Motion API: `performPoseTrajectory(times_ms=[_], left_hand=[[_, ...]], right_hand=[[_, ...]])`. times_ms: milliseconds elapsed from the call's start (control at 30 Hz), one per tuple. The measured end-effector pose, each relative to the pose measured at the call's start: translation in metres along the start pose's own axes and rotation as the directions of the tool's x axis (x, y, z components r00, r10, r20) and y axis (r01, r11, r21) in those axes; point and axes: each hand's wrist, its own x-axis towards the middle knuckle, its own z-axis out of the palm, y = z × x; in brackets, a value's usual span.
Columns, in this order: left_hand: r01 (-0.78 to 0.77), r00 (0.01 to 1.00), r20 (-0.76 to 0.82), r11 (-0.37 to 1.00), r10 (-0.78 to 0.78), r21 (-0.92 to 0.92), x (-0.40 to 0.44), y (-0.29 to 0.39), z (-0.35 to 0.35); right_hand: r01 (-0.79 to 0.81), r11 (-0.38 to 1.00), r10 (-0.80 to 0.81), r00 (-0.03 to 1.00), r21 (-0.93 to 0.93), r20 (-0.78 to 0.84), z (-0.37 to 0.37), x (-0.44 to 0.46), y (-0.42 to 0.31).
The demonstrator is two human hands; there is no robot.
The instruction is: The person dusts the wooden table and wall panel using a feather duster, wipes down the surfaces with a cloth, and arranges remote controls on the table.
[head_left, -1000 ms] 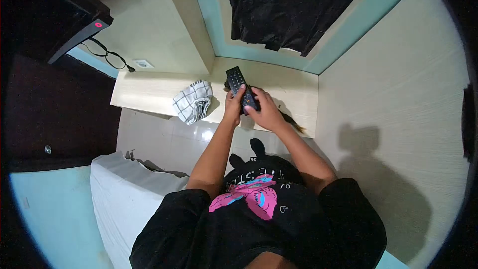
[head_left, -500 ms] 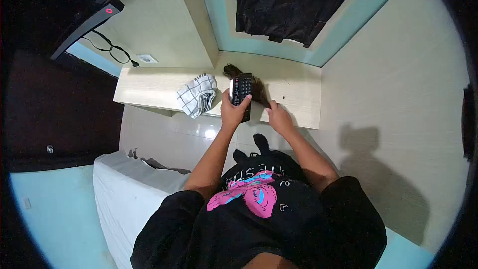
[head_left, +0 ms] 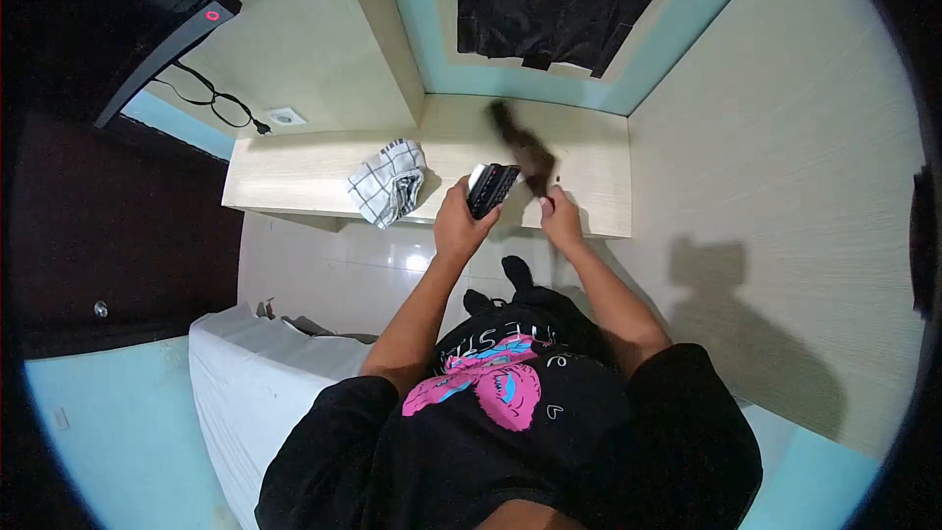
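Observation:
My left hand (head_left: 459,228) is closed around a black remote control (head_left: 494,189), which is tilted with its button side partly showing. To its right, my right hand (head_left: 561,220) grips the near end of a brown, fluffy duster (head_left: 530,155). The duster is smeared by motion and points up and to the left, over the pale wooden shelf (head_left: 601,162). Its far end is darker. A gap separates the duster from the remote control. Left of my left hand lies a crumpled white checked cloth (head_left: 388,183) on the shelf's front edge.
A screen with a red light (head_left: 186,49) juts out at upper left, its black cable (head_left: 221,103) hanging near a wall socket (head_left: 287,117). Black sheeting (head_left: 559,0) covers a panel behind the shelf. A white-covered piece of furniture (head_left: 265,383) stands at lower left; a wall (head_left: 775,167) bounds the right.
The duster has swung up and to the right, away from the remote control. My left hand has tilted the remote control, and my right hand has shifted slightly right.

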Motion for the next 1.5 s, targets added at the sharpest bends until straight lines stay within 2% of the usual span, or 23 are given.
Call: performPoseTrajectory(times_ms=[33, 167, 267, 300, 400, 433, 467, 533, 633, 733, 767, 867, 900, 1000, 1033, 1133, 1167, 1200, 1267, 1300, 1333, 1400, 1500], left_hand=[[-0.011, 1.0, -0.001, 1.0, 0.011, -0.001, -0.001, -0.002, 0.001], [-0.005, 1.0, -0.004, 1.0, 0.005, -0.027, -0.005, -0.008, 0.003], [0.022, 0.999, 0.031, 1.0, -0.021, -0.018, -0.007, -0.001, -0.007], [0.022, 1.0, 0.018, 1.0, -0.022, -0.009, -0.008, -0.004, -0.006], [0.031, 0.999, -0.012, 1.0, -0.031, 0.006, -0.012, -0.011, -0.006], [0.033, 0.999, -0.009, 0.999, -0.033, 0.005, -0.013, -0.013, -0.008], [0.035, 0.999, -0.006, 0.999, -0.035, 0.004, -0.014, -0.014, -0.01], [0.051, 0.999, -0.015, 0.999, -0.052, -0.014, -0.015, -0.012, -0.014], [0.079, 0.996, -0.038, 0.997, -0.079, -0.016, -0.017, -0.007, -0.017], [0.089, 0.995, -0.047, 0.996, -0.089, 0.0, -0.018, -0.006, -0.021], [0.089, 0.995, -0.045, 0.996, -0.089, 0.002, -0.017, -0.006, -0.021], [0.099, 0.993, -0.053, 0.993, -0.102, -0.059, -0.013, -0.008, -0.019], [0.095, 0.995, -0.032, 0.99, -0.099, -0.104, -0.012, -0.001, -0.025], [0.11, 0.994, -0.004, 0.99, -0.111, -0.083, -0.01, -0.003, -0.018], [0.101, 0.995, -0.017, 0.991, -0.103, -0.087, -0.01, -0.004, -0.014], [0.071, 0.997, -0.019, 0.994, -0.073, -0.086, -0.007, -0.004, -0.005], [0.063, 0.998, 0.007, 0.995, -0.062, -0.079, -0.006, -0.004, -0.003], [0.053, 0.998, 0.031, 0.996, -0.051, -0.074, -0.004, -0.001, -0.003], [0.066, 0.998, 0.03, 0.991, -0.063, -0.12, -0.002, 0.005, -0.001], [0.074, 0.997, 0.029, 0.987, -0.071, -0.142, -0.002, 0.007, 0.0], [0.068, 0.997, 0.035, 0.989, -0.064, -0.133, -0.003, 0.008, 0.002], [0.052, 0.998, 0.046, 0.992, -0.047, -0.112, -0.001, 0.009, 0.003], [0.056, 0.997, 0.052, 0.995, -0.052, -0.077, 0.0, 0.011, 0.002]], right_hand=[[0.086, 0.996, -0.085, 0.996, -0.023, 0.034, -0.011, -0.006, -0.002], [-0.053, 0.996, 0.066, 0.972, 0.066, -0.224, -0.011, -0.007, 0.008], [0.108, 0.994, -0.111, 0.989, 0.03, 0.103, -0.029, -0.016, 0.016], [0.124, 0.992, -0.124, 0.992, -0.005, 0.012, -0.026, -0.02, 0.018], [0.032, 0.999, -0.03, 0.982, 0.01, -0.185, -0.023, -0.03, 0.019], [0.072, 0.997, -0.07, 0.997, 0.037, -0.045, -0.028, -0.034, 0.018], [0.051, 0.998, -0.056, 0.982, 0.032, 0.183, -0.037, -0.038, 0.018], [0.046, 0.997, -0.054, 0.985, 0.055, 0.166, -0.033, -0.046, 0.021], [-0.042, 0.998, 0.039, 0.997, 0.054, 0.06, -0.027, -0.056, 0.017], [0.138, 0.99, -0.134, 0.97, -0.007, 0.204, -0.04, -0.064, 0.021], [0.049, 0.998, -0.051, 0.993, 0.026, 0.104, -0.038, -0.068, 0.022], [-0.002, 0.999, 0.002, 1.0, -0.048, 0.005, -0.037, -0.077, 0.039], [0.06, 0.998, -0.055, 0.992, -0.037, 0.113, -0.046, -0.082, 0.038], [-0.097, 0.992, 0.099, 0.995, -0.082, 0.018, -0.049, -0.091, 0.033], [-0.078, 0.997, 0.074, 0.989, -0.027, -0.125, -0.04, -0.092, 0.041], [0.077, 0.996, -0.074, 0.995, -0.038, 0.072, -0.051, -0.1, 0.05], [0.083, 0.991, -0.078, 0.995, -0.1, 0.059, -0.054, -0.102, 0.051], [0.019, 0.994, -0.029, 0.995, -0.111, -0.091, -0.053, -0.102, 0.05], [-0.108, 0.988, 0.06, 0.924, -0.109, -0.377, -0.053, -0.096, 0.05], [-0.259, 0.964, 0.207, 0.876, -0.063, -0.435, -0.055, -0.093, 0.055], [-0.402, 0.916, 0.348, 0.803, -0.007, -0.484, -0.058, -0.091, 0.059], [-0.443, 0.896, 0.403, 0.848, -0.041, -0.345, -0.065, -0.095, 0.07], [-0.112, 0.987, 0.07, 0.946, -0.116, -0.315, -0.069, -0.101, 0.085]])
